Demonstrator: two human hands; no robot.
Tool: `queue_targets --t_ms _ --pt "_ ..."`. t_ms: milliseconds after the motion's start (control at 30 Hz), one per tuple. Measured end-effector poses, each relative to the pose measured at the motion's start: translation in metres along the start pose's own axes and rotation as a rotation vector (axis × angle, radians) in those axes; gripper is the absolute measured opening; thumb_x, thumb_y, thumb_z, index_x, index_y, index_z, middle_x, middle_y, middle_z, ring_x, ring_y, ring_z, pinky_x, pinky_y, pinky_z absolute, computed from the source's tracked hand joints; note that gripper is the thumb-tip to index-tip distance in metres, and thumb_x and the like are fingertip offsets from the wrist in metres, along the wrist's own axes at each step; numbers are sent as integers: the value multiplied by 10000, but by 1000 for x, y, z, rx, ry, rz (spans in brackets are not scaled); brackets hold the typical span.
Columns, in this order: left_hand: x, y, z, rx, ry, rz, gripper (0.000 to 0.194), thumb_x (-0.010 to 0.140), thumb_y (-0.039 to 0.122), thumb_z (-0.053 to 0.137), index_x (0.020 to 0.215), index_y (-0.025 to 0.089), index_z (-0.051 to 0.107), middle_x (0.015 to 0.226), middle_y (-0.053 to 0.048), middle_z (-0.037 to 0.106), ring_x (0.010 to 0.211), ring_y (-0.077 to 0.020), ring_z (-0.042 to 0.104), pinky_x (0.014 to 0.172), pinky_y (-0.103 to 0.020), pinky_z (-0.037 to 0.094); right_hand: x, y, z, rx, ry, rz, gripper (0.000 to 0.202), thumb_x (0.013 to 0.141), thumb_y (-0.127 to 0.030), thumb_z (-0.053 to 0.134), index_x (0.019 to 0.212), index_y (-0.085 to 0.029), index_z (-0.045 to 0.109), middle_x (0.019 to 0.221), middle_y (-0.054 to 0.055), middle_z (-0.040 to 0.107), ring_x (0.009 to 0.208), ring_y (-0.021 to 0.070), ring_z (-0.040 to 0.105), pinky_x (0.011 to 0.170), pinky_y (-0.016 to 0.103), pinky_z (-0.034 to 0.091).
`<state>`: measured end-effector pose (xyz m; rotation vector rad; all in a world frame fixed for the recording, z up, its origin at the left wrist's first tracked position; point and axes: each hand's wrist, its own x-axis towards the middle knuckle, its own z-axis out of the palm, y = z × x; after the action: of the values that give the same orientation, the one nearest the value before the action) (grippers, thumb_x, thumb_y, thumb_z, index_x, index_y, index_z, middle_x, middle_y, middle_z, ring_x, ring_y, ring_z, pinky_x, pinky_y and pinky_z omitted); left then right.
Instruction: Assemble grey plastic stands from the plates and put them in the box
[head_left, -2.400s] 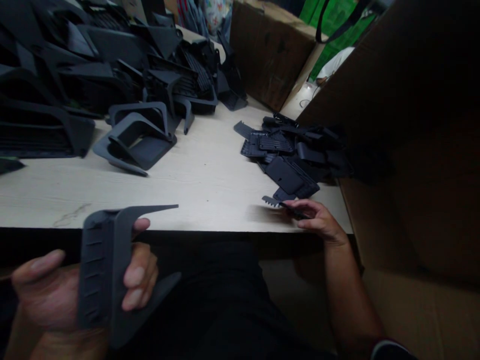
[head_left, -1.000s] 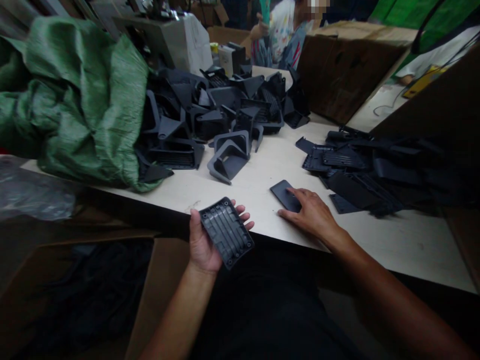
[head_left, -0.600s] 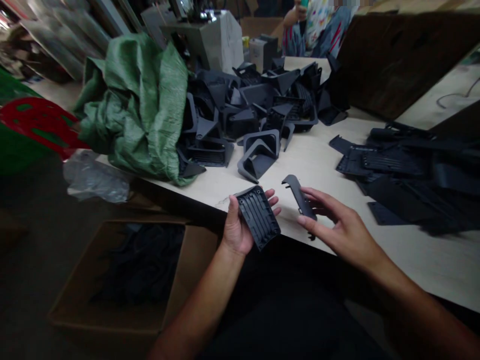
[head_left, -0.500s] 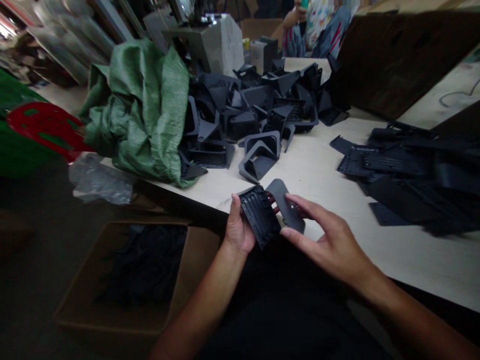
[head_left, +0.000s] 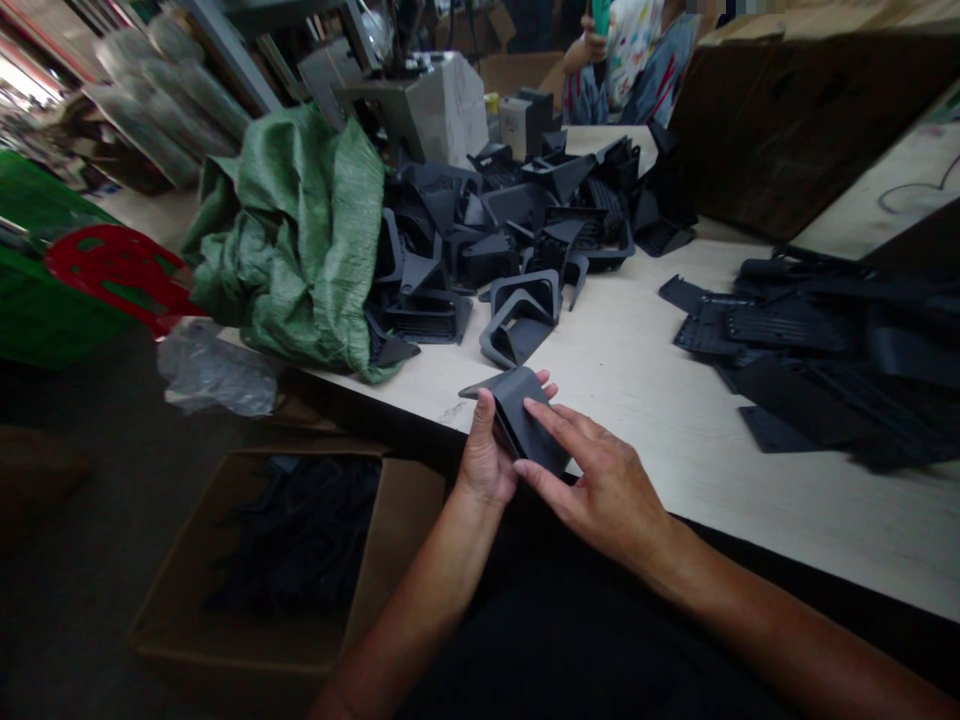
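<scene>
Over the table's near edge, a dark grey plastic housing rests in my left hand. That thumb presses its left side, and the fingertips show past its far edge. My right hand lies against the flat grey panel on top, with thumb and fingers gripping it. The ribbed inner side is hidden now. Just beyond my hands, an angular grey plastic frame sits on the table.
A heap of grey plastic parts spills beside a green woven sack. Flat dark panels are piled at right. An open carton of dark parts stands below left. A co-worker's hand shows behind.
My right hand has moved left, bringing the flat grey panel over the ribbed piece in my left hand. The two pieces now lie together, and the ribs no longer show.
</scene>
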<state>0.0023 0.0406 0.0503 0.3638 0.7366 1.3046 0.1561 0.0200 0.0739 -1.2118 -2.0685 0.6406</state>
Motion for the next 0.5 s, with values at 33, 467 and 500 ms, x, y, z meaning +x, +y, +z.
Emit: queue_targets --t_ms 33,467,500 --pt "0 -1 0 8 6 6 845 785 837 755 1270 147 787 1285 -186 793 1289 -403 711 1056 -476 593 0 0 1 -13 1 -1 616 998 -439 710 1568 -234 598 1509 198 657 1328 382 691 1078 585 605" --pt "7 11 6 67 -162 157 691 785 630 814 1309 186 744 1422 -167 735 1426 -447 600 1169 -559 504 25 15 -9 640 96 141 555 930 -430 845 1437 -316 650 1418 61 720 1188 235 717 1088 408 572" --pt "9 11 6 76 -186 166 705 776 614 819 1333 191 730 1441 -168 724 1435 -455 590 1183 -574 487 30 17 -10 718 86 183 501 937 -433 835 1393 -304 669 1376 57 732 1153 225 717 1063 393 579"
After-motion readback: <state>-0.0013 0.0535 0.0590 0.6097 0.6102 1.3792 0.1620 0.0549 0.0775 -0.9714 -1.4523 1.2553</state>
